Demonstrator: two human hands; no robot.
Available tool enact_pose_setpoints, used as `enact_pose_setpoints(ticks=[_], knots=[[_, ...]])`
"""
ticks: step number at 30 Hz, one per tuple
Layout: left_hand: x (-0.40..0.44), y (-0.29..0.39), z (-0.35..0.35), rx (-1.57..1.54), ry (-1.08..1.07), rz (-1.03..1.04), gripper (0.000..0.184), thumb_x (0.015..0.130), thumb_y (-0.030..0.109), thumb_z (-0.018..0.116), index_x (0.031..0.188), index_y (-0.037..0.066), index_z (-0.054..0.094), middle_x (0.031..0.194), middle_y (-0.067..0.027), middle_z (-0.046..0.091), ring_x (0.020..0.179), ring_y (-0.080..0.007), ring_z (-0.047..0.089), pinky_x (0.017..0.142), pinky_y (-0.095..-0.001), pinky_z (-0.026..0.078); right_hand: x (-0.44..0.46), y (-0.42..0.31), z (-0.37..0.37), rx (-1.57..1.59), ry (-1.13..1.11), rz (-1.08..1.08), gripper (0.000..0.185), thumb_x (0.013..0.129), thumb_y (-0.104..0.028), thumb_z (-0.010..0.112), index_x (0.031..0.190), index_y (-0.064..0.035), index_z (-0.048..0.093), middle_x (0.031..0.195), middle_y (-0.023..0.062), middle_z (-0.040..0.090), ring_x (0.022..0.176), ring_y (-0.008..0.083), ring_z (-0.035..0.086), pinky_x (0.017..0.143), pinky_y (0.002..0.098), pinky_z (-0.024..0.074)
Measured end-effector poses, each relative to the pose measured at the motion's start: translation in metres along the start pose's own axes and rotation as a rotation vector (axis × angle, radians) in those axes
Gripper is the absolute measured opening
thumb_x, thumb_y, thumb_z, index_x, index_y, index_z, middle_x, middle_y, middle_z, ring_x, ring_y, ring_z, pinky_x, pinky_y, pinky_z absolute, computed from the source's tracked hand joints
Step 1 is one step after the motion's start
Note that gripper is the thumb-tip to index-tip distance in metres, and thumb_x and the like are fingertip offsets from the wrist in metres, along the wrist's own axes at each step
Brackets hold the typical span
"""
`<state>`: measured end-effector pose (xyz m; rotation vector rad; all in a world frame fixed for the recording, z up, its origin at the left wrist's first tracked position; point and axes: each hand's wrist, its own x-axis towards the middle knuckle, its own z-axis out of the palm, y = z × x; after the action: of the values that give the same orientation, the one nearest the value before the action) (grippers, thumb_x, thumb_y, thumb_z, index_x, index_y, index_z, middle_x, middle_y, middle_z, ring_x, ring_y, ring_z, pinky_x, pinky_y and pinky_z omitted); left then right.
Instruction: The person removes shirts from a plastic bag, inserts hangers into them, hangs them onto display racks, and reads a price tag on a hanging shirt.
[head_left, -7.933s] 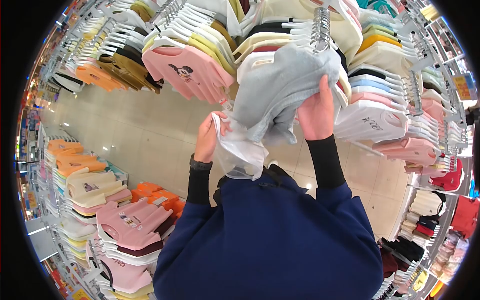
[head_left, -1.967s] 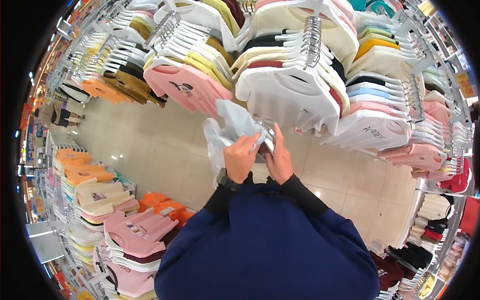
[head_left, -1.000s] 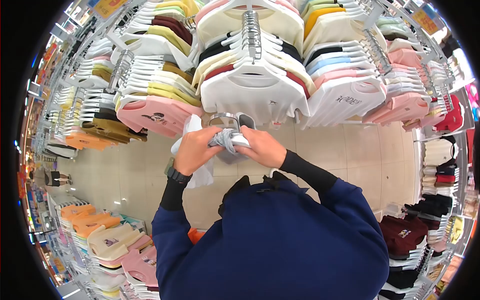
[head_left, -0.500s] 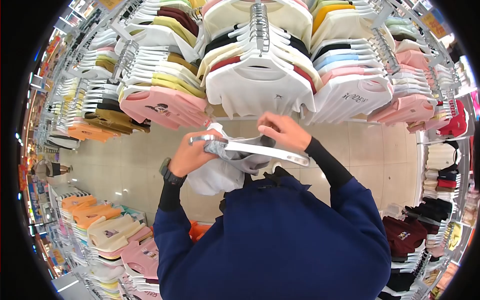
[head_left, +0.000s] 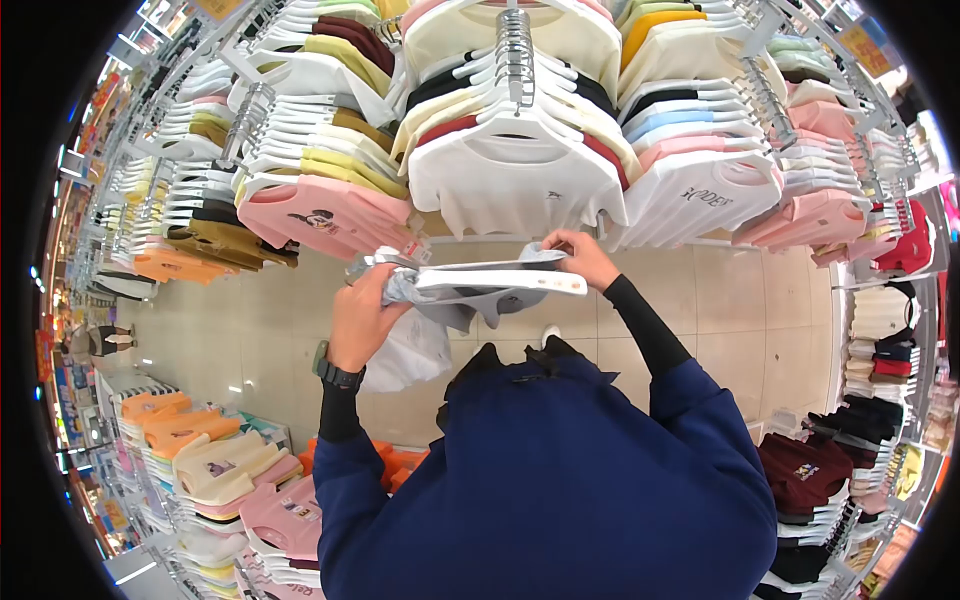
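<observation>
My left hand (head_left: 364, 312), with a dark watch at the wrist, is closed around the bunched end of a grey garment (head_left: 470, 312) and one end of a white hanger (head_left: 500, 282). The hanger lies almost level in front of my chest, its other end pointing right. Pinched between the fingers of my right hand (head_left: 585, 260) is the far edge of the same grey garment, drawn out along the hanger. Below my left hand hangs a white cloth or bag (head_left: 408, 350); I cannot tell which.
A rack of hanging shirts stands ahead, with a white T-shirt (head_left: 515, 175) at the front and a pink T-shirt (head_left: 325, 215) to its left. More clothes flank me, including a maroon top (head_left: 805, 468) at right. Pale tiled floor (head_left: 690, 310) lies between the racks.
My right hand has gone from hovering over the hanger to gripping the garment's edge and has moved right. The hanger has turned nearly level; my left hand has shifted slightly left.
</observation>
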<state>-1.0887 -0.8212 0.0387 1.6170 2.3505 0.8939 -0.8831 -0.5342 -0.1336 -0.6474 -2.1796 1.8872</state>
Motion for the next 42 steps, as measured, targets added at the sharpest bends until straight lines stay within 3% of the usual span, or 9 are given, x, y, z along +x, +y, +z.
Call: enact_pose_setpoints(ticks=[4,8,14,20,26,31,35,39,42], knots=[[-0.009,-0.015,-0.001,0.088,0.120,-0.055,0.034,0.075,0.007,0.075,0.105,0.002,0.062,0.096,-0.0175,0.066,0.087,-0.0367,0.064,0.072,-0.0382,0.050,0.000,-0.022,-0.020,0.025,0.038,0.001,0.029,0.073,0.008,0.053,0.098,0.0003,0.065,0.093,0.0087,0.068,0.092,0.0170,0.065,0.084,0.0299,0.0499],[-0.019,-0.028,-0.002,0.071,0.088,-0.070,0.034,0.075,0.008,0.075,0.105,0.000,0.063,0.096,-0.0173,0.067,0.087,-0.0368,0.064,0.074,-0.0389,0.050,-0.001,-0.032,-0.029,0.000,-0.038,-0.015,0.036,0.070,0.008,0.046,0.100,0.0011,0.065,0.095,0.0116,0.068,0.096,0.0207,0.064,0.087,0.0311,0.0480],[-0.026,-0.036,0.009,-0.007,0.041,-0.077,0.032,0.076,0.009,0.074,0.104,0.000,0.064,0.099,-0.0183,0.067,0.088,-0.0364,0.064,0.074,-0.0379,0.050,0.009,-0.040,-0.033,-0.204,0.007,0.088,0.036,0.072,0.000,0.044,0.100,0.0026,0.066,0.093,0.0153,0.068,0.093,0.0254,0.063,0.087,0.0347,0.0477],[-0.024,-0.038,0.019,0.071,0.052,-0.100,0.031,0.077,0.011,0.073,0.105,0.000,0.064,0.105,-0.0183,0.066,0.090,-0.0363,0.064,0.076,-0.0389,0.051,0.004,-0.055,-0.030,-0.322,0.003,-0.083,0.035,0.070,0.002,0.042,0.099,0.0019,0.063,0.094,0.0208,0.066,0.092,0.0339,0.062,0.085,0.0391,0.0475],[-0.022,-0.050,0.030,0.141,0.054,-0.046,0.034,0.077,0.017,0.074,0.106,0.002,0.065,0.112,-0.0134,0.066,0.091,-0.0352,0.065,0.075,-0.0395,0.052,-0.011,-0.081,-0.015,-0.636,0.125,-0.191,0.027,0.074,0.000,0.045,0.099,-0.0002,0.057,0.098,0.0212,0.060,0.095,0.0421,0.057,0.084,0.0483,0.0453],[-0.006,-0.033,0.056,0.207,-0.023,-0.005,0.035,0.077,0.021,0.074,0.106,0.004,0.066,0.109,-0.0096,0.067,0.086,-0.0337,0.065,0.070,-0.0404,0.052,-0.014,-0.103,0.022,-0.587,0.134,-0.230,0.032,0.073,0.002,0.044,0.101,-0.0001,0.058,0.098,0.0216,0.057,0.096,0.0425,0.054,0.086,0.0475,0.0436],[0.018,-0.032,0.072,0.180,0.020,-0.014,0.042,0.077,0.022,0.074,0.116,0.015,0.061,0.089,-0.0084,0.067,0.080,-0.0320,0.064,0.062,-0.0422,0.049,-0.017,-0.129,0.039,-0.474,0.080,-0.301,0.035,0.071,0.003,0.041,0.103,0.0010,0.057,0.099,0.0219,0.055,0.096,0.0425,0.053,0.085,0.0470,0.0425],[0.032,-0.025,0.066,0.067,0.055,0.028,0.039,0.077,0.019,0.074,0.113,0.015,0.058,0.084,-0.0108,0.065,0.079,-0.0340,0.063,0.063,-0.0435,0.048,-0.031,-0.148,0.045,-0.489,0.071,-0.244,0.038,0.083,-0.006,0.048,0.120,-0.0002,0.054,0.104,0.0215,0.056,0.097,0.0404,0.055,0.085,0.0436,0.0443],[0.037,-0.024,0.064,0.016,0.026,0.019,0.036,0.076,0.016,0.073,0.109,0.013,0.058,0.086,-0.0131,0.066,0.081,-0.0364,0.063,0.066,-0.0439,0.048,-0.037,-0.144,0.039,-0.346,-0.081,-0.257,0.041,0.086,-0.010,0.056,0.126,-0.0018,0.052,0.105,0.0182,0.058,0.098,0.0362,0.056,0.086,0.0413,0.0446]])
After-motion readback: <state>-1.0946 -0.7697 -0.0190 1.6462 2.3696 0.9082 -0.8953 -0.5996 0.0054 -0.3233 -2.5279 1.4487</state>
